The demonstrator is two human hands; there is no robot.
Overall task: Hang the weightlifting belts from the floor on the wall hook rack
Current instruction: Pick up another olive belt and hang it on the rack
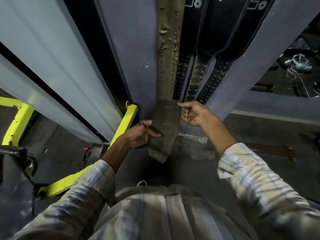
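Brown belt: hung down the wall at frame centre, its tail held out at mid-frame. Left hand clamped the tail's left edge; right hand pinched its upper right corner. Black belts hung just right. Hook out of view. Risk: tugging the tail might unseat the belt or disturb the neighbours.

Head view, single wide-angle camera: worn at head height, facing forward and steeply down a blue-grey painted wall, close against it. Wearer's striped shirt front fills the bottom edge; dark concrete floor lies below; straight lines bow toward the borders.
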